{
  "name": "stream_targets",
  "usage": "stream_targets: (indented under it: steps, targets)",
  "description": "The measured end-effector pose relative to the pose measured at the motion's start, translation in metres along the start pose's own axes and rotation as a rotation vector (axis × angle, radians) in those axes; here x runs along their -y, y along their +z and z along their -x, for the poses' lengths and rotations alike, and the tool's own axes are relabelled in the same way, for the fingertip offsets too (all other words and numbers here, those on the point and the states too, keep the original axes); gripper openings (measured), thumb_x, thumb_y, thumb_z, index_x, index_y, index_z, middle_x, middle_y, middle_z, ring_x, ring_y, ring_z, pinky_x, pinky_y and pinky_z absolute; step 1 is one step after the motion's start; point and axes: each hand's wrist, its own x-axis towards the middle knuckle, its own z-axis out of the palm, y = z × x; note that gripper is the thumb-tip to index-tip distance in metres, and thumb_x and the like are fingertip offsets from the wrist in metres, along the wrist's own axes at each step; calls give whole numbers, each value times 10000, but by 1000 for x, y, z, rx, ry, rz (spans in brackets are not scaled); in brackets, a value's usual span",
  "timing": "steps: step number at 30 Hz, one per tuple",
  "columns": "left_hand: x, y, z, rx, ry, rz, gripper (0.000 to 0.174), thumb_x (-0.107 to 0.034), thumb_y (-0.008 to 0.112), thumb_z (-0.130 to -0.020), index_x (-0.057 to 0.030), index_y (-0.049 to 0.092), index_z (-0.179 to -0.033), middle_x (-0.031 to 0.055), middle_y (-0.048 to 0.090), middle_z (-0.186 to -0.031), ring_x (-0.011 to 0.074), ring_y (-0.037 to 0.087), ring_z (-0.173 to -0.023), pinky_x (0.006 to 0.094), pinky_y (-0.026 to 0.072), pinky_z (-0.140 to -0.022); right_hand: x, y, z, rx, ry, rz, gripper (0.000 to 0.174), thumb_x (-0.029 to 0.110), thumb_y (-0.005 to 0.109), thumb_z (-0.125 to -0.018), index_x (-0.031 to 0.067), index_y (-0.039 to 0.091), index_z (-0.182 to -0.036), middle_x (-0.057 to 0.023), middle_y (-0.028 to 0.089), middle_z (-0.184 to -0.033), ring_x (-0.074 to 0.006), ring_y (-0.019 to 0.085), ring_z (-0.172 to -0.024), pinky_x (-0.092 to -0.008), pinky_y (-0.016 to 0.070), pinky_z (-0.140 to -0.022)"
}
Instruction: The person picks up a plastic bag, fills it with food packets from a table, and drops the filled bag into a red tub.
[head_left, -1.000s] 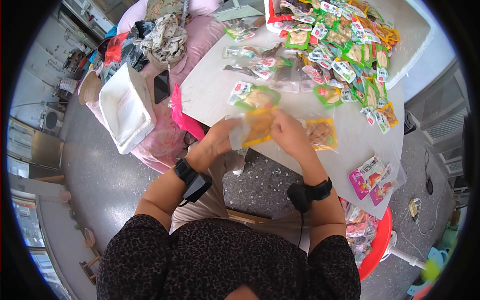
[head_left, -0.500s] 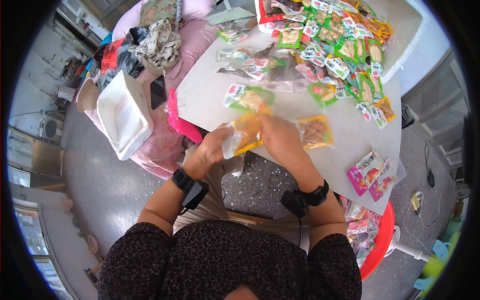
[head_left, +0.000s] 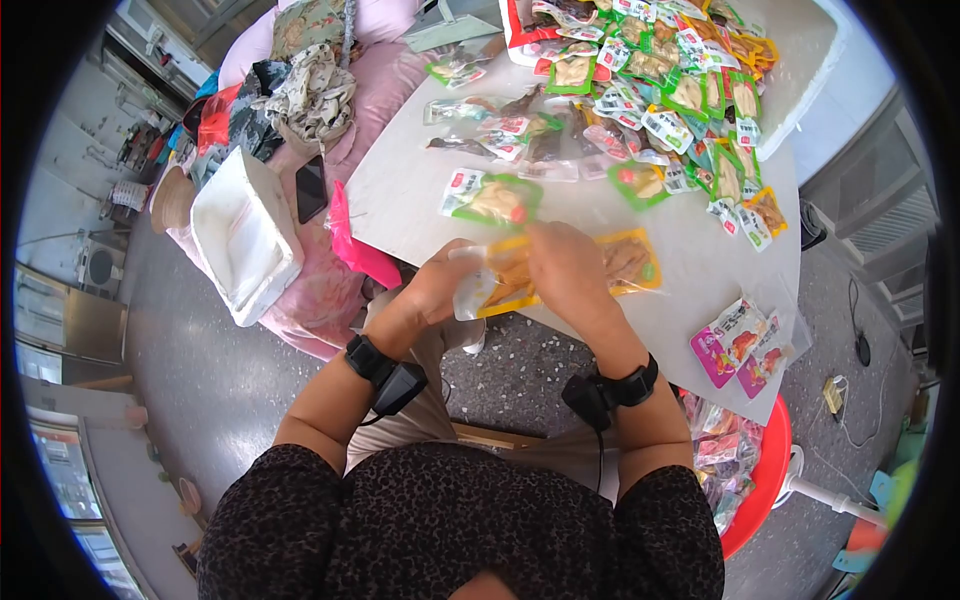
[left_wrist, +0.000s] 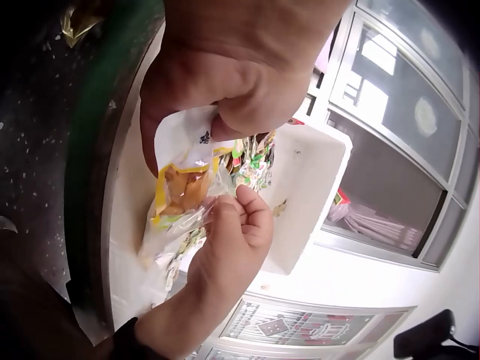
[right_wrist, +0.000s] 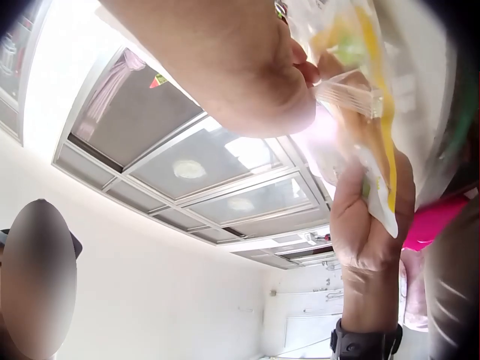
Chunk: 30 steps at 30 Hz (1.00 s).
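Both hands hold one yellow-edged snack packet over the near edge of the white table. My left hand pinches its white end, and my right hand grips the other side. The left wrist view shows the yellow-edged snack packet pinched between the left hand above and the right hand below. In the right wrist view the yellow-edged snack packet hangs between the right hand and the left hand. Another yellow packet lies flat beside my right hand.
A green-edged packet lies just beyond the hands, and several snack packets are heaped at the far side. Pink packets lie at the table's right corner above a red basin. A white foam box, a phone and clothes sit left.
The packet has tilted and shifted slightly between the hands, which stay at the table's near edge. My right hand now covers more of it.
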Motion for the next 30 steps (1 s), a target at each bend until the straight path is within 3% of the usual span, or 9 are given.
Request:
stream_targets:
  steps: [3,7,10,16,19,22,25,28,30]
  targets:
    - [-5,10,0,184,8,23,231,-70,417,-810,-2,420,-1031,116,497,-968,205,523,-851,317,442,-712,11,5,-1,-23,-61,-35,82,85,514,-635,45,471,-691,-89,490,-610,-263,510,-609,-381,390,-529]
    - [9,25,-11,-42,71,58,132,-64,413,-814,-26,436,-939,111,509,-896,215,532,-817,344,465,-692,20,14,6,-108,-161,-158,90,50,500,-616,44,456,-693,-110,455,-613,-290,465,-607,-407,350,-528]
    - [13,28,-19,68,75,129,146,-60,401,-812,-17,448,-944,114,520,-890,212,535,-816,346,461,-709,19,19,8,-101,-152,-190,103,30,491,-610,37,455,-706,-127,451,-620,-307,453,-616,-418,338,-539]
    - [14,45,-32,83,110,171,239,-54,392,-809,5,428,-1038,122,530,-912,193,537,-813,334,455,-725,13,18,4,-109,-103,-116,61,72,502,-634,46,458,-667,-104,499,-602,-271,516,-604,-377,386,-527]
    - [4,49,-12,113,22,73,303,-58,415,-801,10,377,-1094,107,536,-883,180,548,-771,318,462,-698,6,10,2,-88,-85,-100,56,64,499,-644,42,459,-676,-105,501,-604,-273,517,-599,-378,389,-521]
    - [5,23,-4,-81,-164,-441,353,-56,446,-790,11,336,-1118,104,532,-868,166,552,-735,300,462,-673,8,5,3,-53,-68,-107,59,56,499,-644,41,458,-683,-105,498,-603,-274,516,-594,-380,391,-516]
    - [10,13,-11,-75,-49,-602,422,-129,491,-757,13,339,-1125,119,512,-875,169,550,-690,273,467,-542,17,4,3,46,-22,-210,65,42,471,-654,25,465,-717,-136,506,-652,-306,501,-645,-401,373,-550]
    - [13,31,-20,-111,102,-277,366,-30,472,-773,1,329,-1109,107,536,-815,152,548,-689,266,457,-583,20,9,6,59,-18,-271,76,34,450,-666,18,471,-737,-157,509,-681,-324,493,-670,-416,365,-571]
    - [25,31,-35,-145,283,-331,418,-83,508,-747,-3,338,-1120,101,543,-776,160,549,-693,267,448,-572,17,12,6,11,-45,-248,75,39,463,-664,26,473,-737,-142,500,-658,-312,497,-642,-409,376,-552]
